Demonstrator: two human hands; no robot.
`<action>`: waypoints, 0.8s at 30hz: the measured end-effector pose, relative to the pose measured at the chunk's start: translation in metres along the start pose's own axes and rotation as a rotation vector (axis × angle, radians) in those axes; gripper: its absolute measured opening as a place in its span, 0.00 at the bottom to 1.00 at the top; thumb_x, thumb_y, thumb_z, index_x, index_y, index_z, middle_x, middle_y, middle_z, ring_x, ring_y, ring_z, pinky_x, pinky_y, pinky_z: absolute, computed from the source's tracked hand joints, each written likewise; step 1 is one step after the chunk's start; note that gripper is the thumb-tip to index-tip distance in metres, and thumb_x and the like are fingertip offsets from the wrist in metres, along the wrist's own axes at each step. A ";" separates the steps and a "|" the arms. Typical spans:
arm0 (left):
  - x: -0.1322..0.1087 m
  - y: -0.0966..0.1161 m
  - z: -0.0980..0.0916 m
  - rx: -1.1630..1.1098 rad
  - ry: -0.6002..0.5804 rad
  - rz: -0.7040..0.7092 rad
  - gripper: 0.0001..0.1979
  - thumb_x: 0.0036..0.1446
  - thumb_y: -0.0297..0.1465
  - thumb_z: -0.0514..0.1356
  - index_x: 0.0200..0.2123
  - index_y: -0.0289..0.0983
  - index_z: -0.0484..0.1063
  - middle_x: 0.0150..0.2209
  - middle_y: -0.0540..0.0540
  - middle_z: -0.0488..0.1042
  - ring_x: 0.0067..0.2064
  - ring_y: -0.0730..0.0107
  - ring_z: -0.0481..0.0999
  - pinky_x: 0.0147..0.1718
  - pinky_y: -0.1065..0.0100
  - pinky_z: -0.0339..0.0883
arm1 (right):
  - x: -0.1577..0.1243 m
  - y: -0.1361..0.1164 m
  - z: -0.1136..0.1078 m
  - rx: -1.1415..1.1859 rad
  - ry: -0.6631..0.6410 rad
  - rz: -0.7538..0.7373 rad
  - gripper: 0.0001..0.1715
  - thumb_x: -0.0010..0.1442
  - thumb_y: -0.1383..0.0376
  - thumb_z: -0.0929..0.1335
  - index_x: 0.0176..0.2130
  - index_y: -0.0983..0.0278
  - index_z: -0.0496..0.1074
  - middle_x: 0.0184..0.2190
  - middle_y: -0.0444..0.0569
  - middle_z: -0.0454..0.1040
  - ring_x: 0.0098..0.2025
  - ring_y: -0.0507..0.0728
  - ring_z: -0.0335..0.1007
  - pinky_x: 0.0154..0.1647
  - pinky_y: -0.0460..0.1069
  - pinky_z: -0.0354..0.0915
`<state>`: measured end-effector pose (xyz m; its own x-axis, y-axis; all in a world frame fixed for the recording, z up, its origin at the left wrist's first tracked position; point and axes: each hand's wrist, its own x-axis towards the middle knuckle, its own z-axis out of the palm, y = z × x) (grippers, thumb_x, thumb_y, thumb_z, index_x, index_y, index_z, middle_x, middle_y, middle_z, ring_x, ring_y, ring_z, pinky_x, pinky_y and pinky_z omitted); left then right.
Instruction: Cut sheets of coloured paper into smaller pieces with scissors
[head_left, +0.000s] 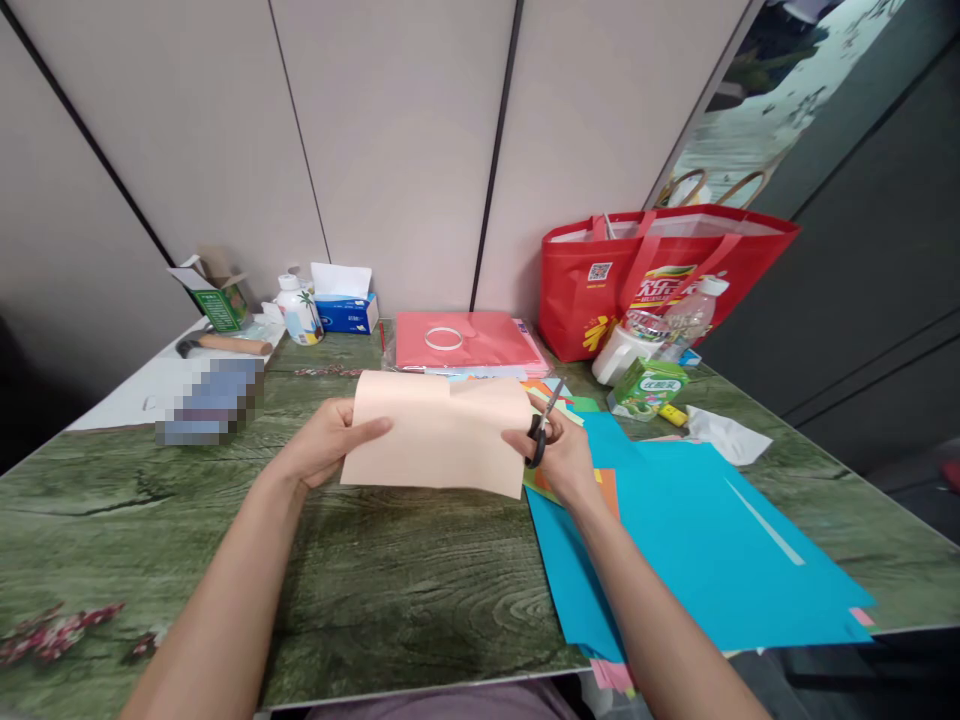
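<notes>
A sheet of pale peach paper (439,440) is held up over the table, its far side curled over into a bend. My left hand (330,440) grips its left edge, thumb on the near face and fingers behind. At the right edge my right hand (559,445) pinches the paper with the thumb. That same hand also keeps a pair of scissors (538,435) with black handles, the blades pointing up and away from the sheet. Fingers behind the paper are partly hidden. Sheets of blue paper (675,540) and orange scraps lie under my right forearm.
Behind the sheet lies a red paper pack (469,340) with a white ring on it. A red bag (600,290), a green carton (646,388) and a bottle stand at the back right. A tissue box (349,312), a white bottle (300,312) and a hammer-like tool (225,344) sit at left.
</notes>
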<state>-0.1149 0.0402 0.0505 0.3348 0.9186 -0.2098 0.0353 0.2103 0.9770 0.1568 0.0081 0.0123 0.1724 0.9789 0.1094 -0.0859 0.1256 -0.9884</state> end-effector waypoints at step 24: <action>0.001 0.000 0.017 -0.111 -0.042 0.087 0.20 0.44 0.31 0.65 0.44 0.36 0.72 0.42 0.42 0.77 0.42 0.55 0.76 0.33 0.57 0.75 | 0.008 0.002 -0.015 0.073 0.103 -0.018 0.25 0.36 0.65 0.76 0.36 0.64 0.71 0.22 0.41 0.74 0.22 0.50 0.69 0.27 0.47 0.66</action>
<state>-0.0983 0.0351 0.0508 0.3708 0.9208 -0.1209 -0.0988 0.1685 0.9807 0.1725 0.0144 0.0092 0.2738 0.9553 0.1119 -0.1526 0.1580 -0.9756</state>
